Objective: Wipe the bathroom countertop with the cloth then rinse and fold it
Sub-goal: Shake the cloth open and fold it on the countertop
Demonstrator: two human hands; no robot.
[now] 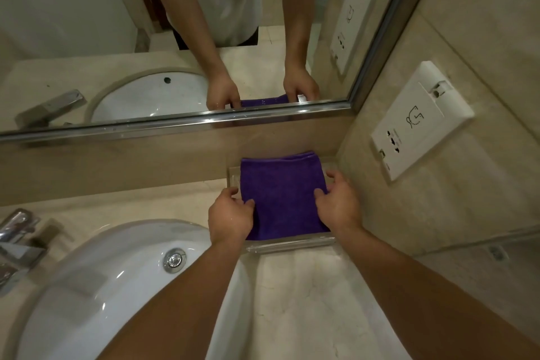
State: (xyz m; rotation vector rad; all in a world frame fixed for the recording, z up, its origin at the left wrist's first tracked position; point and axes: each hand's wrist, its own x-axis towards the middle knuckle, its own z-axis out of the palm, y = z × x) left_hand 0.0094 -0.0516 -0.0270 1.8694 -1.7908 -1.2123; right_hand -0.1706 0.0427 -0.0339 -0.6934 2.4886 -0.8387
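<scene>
A purple cloth, folded into a neat rectangle, lies in a clear glass tray on the beige marble countertop, in the corner by the wall. My left hand holds the cloth's left edge, thumb on top. My right hand holds the right edge with its thumb on the cloth and fingers spread along the tray side. Both hands look wet.
A white basin with a chrome drain plug lies to the left. A chrome faucet stands at the far left. A mirror runs along the back wall; a white socket plate is on the right wall.
</scene>
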